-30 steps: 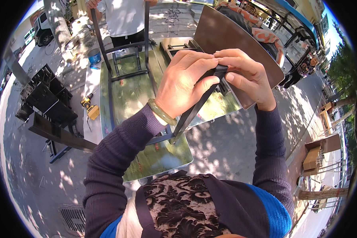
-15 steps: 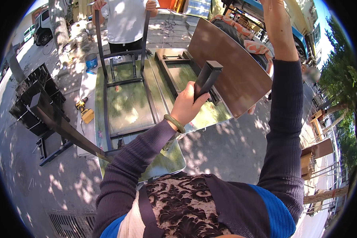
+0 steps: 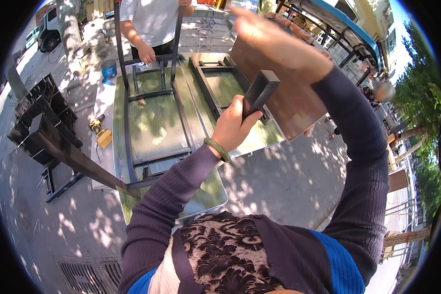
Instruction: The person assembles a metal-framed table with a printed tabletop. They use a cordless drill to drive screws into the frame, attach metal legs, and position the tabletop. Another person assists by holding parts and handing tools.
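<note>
likely steadying black leg (image 3: 263, 89) gripped in left hand (image 3: 232, 126); can't tell fingers on blurred right hand (image 3: 281, 46); probably needs firm hold next.

The leg frame (image 3: 152, 95) rests on the tabletop (image 3: 154, 120), with the drill (image 3: 103, 138) at left.

Right hand (image 3: 279, 49), one o'clock: motion-blurred, partly obscuring brown board (image 3: 295, 110). Left hand (image 3: 230, 130), near centre: fingers (image 3: 237, 107) mostly concealed behind black bar (image 3: 262, 93). Co-worker (image 3: 149, 27), eleven o'clock: head cut off by upper edge.
</note>
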